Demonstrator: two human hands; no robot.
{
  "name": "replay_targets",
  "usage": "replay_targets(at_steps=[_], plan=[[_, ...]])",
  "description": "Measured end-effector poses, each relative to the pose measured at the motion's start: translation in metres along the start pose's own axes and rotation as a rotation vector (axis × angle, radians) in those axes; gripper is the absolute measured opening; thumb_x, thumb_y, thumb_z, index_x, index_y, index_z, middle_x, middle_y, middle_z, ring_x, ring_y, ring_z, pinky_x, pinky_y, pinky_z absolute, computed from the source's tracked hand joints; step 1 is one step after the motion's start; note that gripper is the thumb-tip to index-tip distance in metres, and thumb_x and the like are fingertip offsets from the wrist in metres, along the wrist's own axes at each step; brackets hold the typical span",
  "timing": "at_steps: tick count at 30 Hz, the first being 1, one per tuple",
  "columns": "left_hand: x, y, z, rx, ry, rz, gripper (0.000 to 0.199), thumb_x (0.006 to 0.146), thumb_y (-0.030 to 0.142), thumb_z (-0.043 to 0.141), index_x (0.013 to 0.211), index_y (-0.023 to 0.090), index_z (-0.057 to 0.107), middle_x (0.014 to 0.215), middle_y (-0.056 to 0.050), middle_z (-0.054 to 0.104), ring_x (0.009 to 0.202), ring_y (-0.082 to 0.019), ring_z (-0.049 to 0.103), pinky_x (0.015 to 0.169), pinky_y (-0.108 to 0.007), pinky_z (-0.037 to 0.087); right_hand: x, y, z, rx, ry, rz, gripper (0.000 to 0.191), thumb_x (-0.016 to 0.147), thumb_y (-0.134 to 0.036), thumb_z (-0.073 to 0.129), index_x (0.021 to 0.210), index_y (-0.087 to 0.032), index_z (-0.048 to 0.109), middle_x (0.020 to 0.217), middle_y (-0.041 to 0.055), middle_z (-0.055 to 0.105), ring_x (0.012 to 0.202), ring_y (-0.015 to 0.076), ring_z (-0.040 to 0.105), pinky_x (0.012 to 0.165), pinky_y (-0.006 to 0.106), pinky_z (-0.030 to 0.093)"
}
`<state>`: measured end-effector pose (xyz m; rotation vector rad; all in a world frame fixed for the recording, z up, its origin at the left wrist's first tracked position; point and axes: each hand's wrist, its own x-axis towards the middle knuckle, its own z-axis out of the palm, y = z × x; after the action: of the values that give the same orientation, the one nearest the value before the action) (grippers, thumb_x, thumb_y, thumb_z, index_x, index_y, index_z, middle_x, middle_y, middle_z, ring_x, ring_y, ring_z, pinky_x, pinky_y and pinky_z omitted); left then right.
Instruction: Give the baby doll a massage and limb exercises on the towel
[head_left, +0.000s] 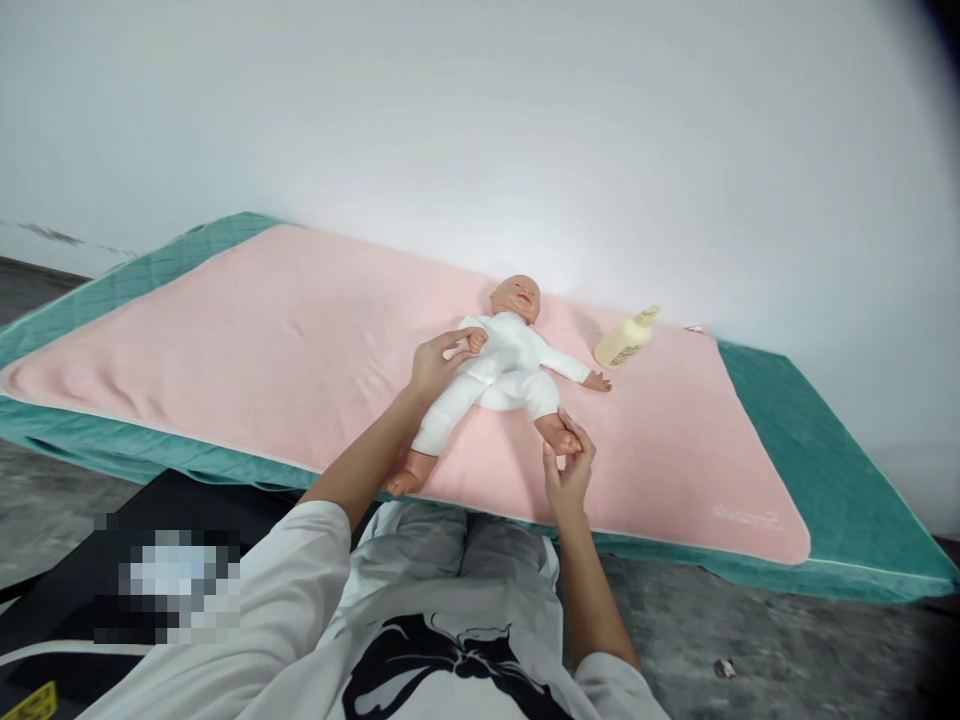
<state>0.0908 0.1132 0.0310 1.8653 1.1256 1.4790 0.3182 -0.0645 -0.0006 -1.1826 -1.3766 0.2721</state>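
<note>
A baby doll (pixel 504 345) with a white cloth body lies on its back on a pink mat (pixel 300 330), its head toward the wall. My left hand (pixel 442 362) pinches the doll's small hand on the left side, which is bent up over its chest. Lower down, my right hand (pixel 570 468) holds the doll's foot on the right side between thumb and fingers. The doll's other arm is stretched out to the right, and its other foot rests near the mat's front edge.
A cream pump bottle (pixel 624 342) stands on the mat right of the doll, leaning in view. Under the mat is a green padded cover (pixel 840 450). A white wall (pixel 480 130) rises behind. A black surface (pixel 150 500) is at the lower left.
</note>
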Motion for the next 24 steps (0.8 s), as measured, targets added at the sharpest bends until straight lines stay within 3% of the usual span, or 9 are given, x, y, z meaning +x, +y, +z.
replay_targets(at_steps=[7,12,19,24], plan=[[0.010,-0.003,-0.010,-0.182,0.134,-0.157,0.034,0.078,0.031,0.073,0.110,0.021,0.071,0.113,-0.007,0.072,0.107,-0.024,0.067,0.094,-0.036,0.054,-0.040,0.010,-0.031,-0.082,0.067,0.193,0.050,0.087,-0.035,0.060,0.132,-0.017,0.046,0.133,0.0177,0.059,0.124,0.0275,0.057,0.103,0.051,0.048],[0.022,-0.024,-0.016,-0.379,0.329,-0.240,0.041,0.077,0.031,0.074,0.115,0.018,0.066,0.114,-0.011,0.071,0.108,-0.025,0.067,0.089,-0.034,0.055,-0.062,0.006,-0.042,-0.163,0.050,0.179,0.051,0.085,-0.032,0.064,0.132,-0.019,0.050,0.128,0.0144,0.063,0.119,0.0296,0.060,0.098,0.053,0.052],[0.028,-0.051,-0.025,-0.530,0.543,-0.485,0.035,0.088,0.034,0.065,0.118,0.017,0.060,0.114,-0.011,0.069,0.096,-0.020,0.071,0.078,-0.026,0.057,-0.092,0.005,-0.025,-0.213,0.071,0.140,0.049,0.086,-0.030,0.066,0.132,-0.018,0.054,0.130,0.0151,0.062,0.119,0.0298,0.061,0.097,0.052,0.054],[0.028,-0.056,-0.033,-0.671,0.560,-0.757,0.029,0.096,0.038,0.054,0.111,0.015,0.059,0.110,-0.010,0.068,0.085,-0.016,0.071,0.075,-0.025,0.057,-0.107,0.011,-0.011,-0.304,0.045,0.141,0.052,0.086,-0.031,0.067,0.133,-0.016,0.053,0.133,0.0176,0.060,0.125,0.0307,0.057,0.100,0.051,0.052]])
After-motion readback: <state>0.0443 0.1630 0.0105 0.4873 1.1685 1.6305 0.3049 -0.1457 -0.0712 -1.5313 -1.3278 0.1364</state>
